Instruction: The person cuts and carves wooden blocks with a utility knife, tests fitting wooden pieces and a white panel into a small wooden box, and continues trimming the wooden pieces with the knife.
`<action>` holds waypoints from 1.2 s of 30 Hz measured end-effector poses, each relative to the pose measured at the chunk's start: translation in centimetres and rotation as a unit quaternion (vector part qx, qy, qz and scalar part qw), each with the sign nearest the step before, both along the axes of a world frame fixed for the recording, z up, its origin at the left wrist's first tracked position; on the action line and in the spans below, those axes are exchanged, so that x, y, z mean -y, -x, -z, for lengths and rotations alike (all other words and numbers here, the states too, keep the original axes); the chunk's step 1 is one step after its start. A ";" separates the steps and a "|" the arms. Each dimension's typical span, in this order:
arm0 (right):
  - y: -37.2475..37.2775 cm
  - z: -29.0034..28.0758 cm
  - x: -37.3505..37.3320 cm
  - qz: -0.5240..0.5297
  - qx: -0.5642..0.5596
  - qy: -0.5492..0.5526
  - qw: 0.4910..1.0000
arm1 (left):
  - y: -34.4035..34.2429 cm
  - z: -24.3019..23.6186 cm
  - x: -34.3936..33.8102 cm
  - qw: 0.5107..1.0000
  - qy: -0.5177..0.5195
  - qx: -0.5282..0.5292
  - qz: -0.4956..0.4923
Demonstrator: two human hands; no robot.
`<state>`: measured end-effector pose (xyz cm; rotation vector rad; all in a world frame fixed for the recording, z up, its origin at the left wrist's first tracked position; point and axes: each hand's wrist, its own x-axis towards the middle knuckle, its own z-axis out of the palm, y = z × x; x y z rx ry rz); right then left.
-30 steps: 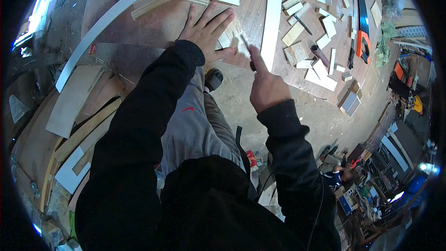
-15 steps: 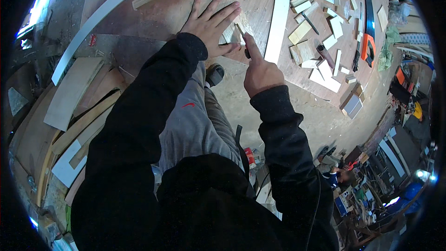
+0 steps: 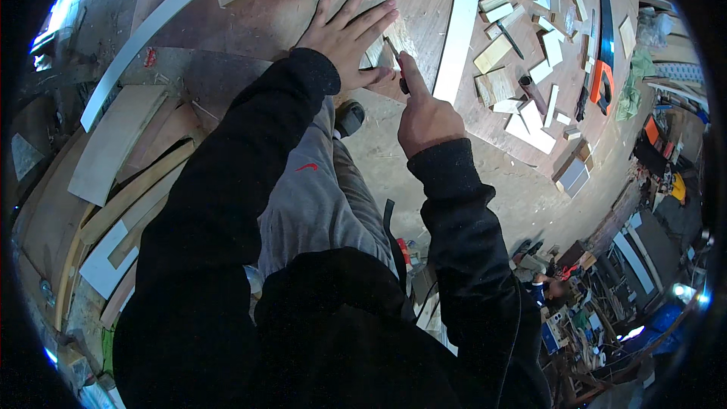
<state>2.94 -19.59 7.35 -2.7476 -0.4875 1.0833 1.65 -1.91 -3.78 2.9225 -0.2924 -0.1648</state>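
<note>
My left hand (image 3: pixel 344 34) lies flat with fingers spread, pressing on a pale piece of wood (image 3: pixel 394 32) near the edge of the brown wooden worktop (image 3: pixel 257 26). The hand covers much of that piece. Just right of its thumb, my right hand (image 3: pixel 429 117) is closed round a thin-bladed, knife-like tool (image 3: pixel 392 48), forefinger stretched along its back. Its dark narrow blade points away from me and meets the pale wood. Most of the handle is hidden in my fist, so the tool's exact kind is unclear.
A long white strip (image 3: pixel 460 26) lies right of my hands. Beyond it are several wood offcuts (image 3: pixel 494 53), a brown cylinder (image 3: pixel 531 92) and an orange-handled handsaw (image 3: pixel 603 79). A curved white strip (image 3: pixel 144 34) arcs at left. A person (image 3: pixel 550 288) sits far off at lower right.
The view has shifted slightly. Both hands keep nearly the same places, the left flat on the wood and the right gripping the tool.
</note>
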 end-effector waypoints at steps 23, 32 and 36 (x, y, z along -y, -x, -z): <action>1.7 -1.7 2.4 0.014 -0.008 0.051 0.999 | -0.6 0.2 1.1 0.998 0.040 0.055 0.011; 0.9 -0.3 1.3 0.029 0.039 -0.071 0.996 | 0.4 -0.1 -0.5 1.000 -0.001 0.002 -0.008; -0.3 -0.8 1.0 0.031 0.045 -0.054 0.997 | -0.9 -0.6 1.0 0.999 0.028 0.014 0.009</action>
